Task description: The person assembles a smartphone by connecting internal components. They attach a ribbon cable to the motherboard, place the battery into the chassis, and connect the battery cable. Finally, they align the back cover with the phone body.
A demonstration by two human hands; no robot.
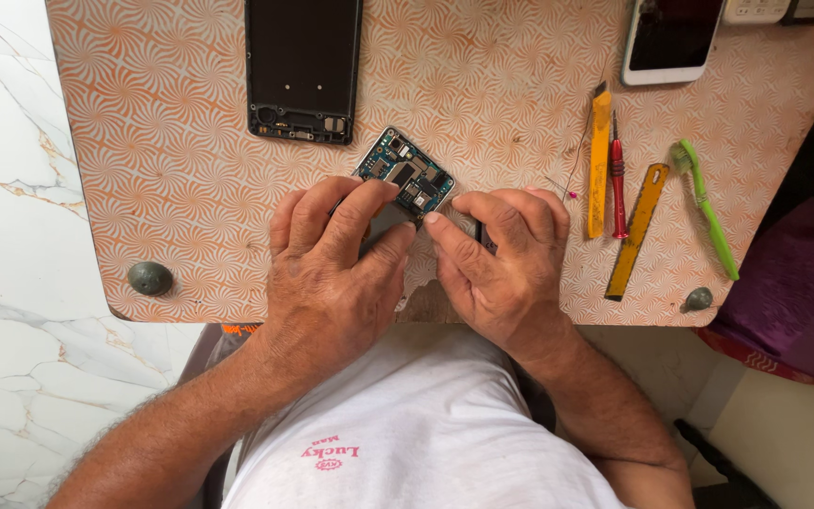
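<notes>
Gripping the circuit board [405,174] with both hands, your left hand [336,273] clamps its near end, right hand [501,259] fingertips pinch its edge; black phone frame [303,66] lies beyond.

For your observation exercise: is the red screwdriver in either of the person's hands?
No, the red screwdriver lies on the table between two yellow tools.

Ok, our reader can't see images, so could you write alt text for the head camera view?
Two bare hands, left hand and right hand, grip a phone circuit board over a patterned table. A black phone frame lies above; pry tools, a red screwdriver and a green toothbrush lie right.
</notes>
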